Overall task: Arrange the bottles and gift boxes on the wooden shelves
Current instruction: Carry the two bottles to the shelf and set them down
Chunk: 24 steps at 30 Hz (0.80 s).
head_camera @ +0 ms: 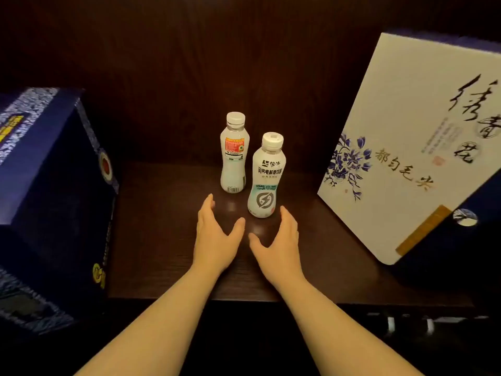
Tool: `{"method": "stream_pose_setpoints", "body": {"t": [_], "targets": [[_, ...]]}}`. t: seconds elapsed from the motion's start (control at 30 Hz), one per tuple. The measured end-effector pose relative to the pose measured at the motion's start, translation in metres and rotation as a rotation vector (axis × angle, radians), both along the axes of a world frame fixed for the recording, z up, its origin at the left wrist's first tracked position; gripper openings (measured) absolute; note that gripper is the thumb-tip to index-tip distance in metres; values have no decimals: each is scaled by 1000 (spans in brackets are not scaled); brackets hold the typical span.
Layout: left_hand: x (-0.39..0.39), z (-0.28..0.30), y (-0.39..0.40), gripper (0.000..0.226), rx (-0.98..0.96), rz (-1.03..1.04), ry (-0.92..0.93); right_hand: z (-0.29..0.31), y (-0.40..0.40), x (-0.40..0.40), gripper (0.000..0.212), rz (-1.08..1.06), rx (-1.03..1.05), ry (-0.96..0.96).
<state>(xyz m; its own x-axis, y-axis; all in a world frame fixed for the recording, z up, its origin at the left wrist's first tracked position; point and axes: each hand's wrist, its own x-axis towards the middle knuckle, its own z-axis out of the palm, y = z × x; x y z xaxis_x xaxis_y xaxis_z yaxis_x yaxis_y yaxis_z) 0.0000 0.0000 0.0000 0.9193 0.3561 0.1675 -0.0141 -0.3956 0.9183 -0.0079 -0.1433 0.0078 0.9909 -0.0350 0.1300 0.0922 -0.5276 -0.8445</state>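
Note:
Two white drink bottles with white caps stand upright on the dark wooden shelf (162, 240). The rear bottle (234, 156) has its back label toward me. The front bottle (266, 180) stands to its right and nearer, showing a grey lightning logo. My left hand (215, 237) is open, fingers together and thumb spread, just short of the rear bottle. My right hand (279, 245) is open too, its fingertips beside the front bottle's base without gripping it. A dark blue gift box (54, 202) stands at the left. A white gift box (406, 147) with blue flowers leans at the right.
The shelf's dark wooden back panel (189, 77) rises right behind the bottles. The shelf's front edge (244, 298) runs under my forearms, with darkness below it. The two gift boxes close in the shelf on both sides.

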Motion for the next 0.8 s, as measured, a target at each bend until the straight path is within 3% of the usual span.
{"method": "stream_pose_setpoints", "body": {"t": [0.27, 0.5, 0.8], "targets": [[91, 1, 3, 105, 7, 82, -95, -6, 23, 68, 111, -163, 92, -127], [140, 6, 4, 108, -51, 20, -59, -12, 29, 96, 90, -209, 146, -140], [140, 10, 6, 77, -51, 8, -113, -10, 30, 90, 82, -282, 170, -136]]}}
